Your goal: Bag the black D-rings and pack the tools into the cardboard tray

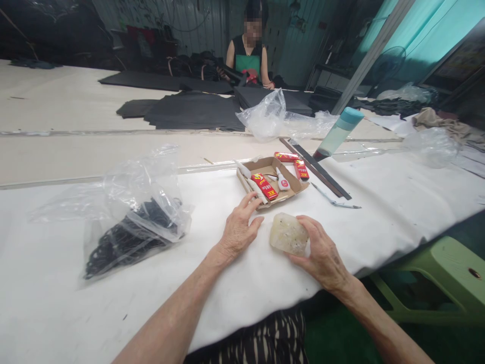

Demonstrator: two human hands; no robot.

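Observation:
My right hand (pixel 322 253) grips a pale, yellowish, translucent lump (pixel 288 234) with dark specks, its thumb and fingers around the right side. What the lump is made of I cannot tell. My left hand (pixel 242 222) has its fingers apart, the fingertips at the near left edge of a shallow cardboard box (pixel 294 191). Inside the box lie a red and yellow packet (pixel 264 186), a small white bottle with a pointed nozzle (pixel 282 180) and some white pieces. Two more red packets (pixel 301 170) lie just behind the box.
On the left sits a clear plastic bag of black cords or loops (pixel 132 230). Dark strips (pixel 322 169), a thin pen-like tool (pixel 333 200) and a tilted bottle (pixel 339 132) are at right. Black sheets (pixel 197 110) and a person (pixel 248 55) are beyond; a green stool (pixel 450 273) stands right.

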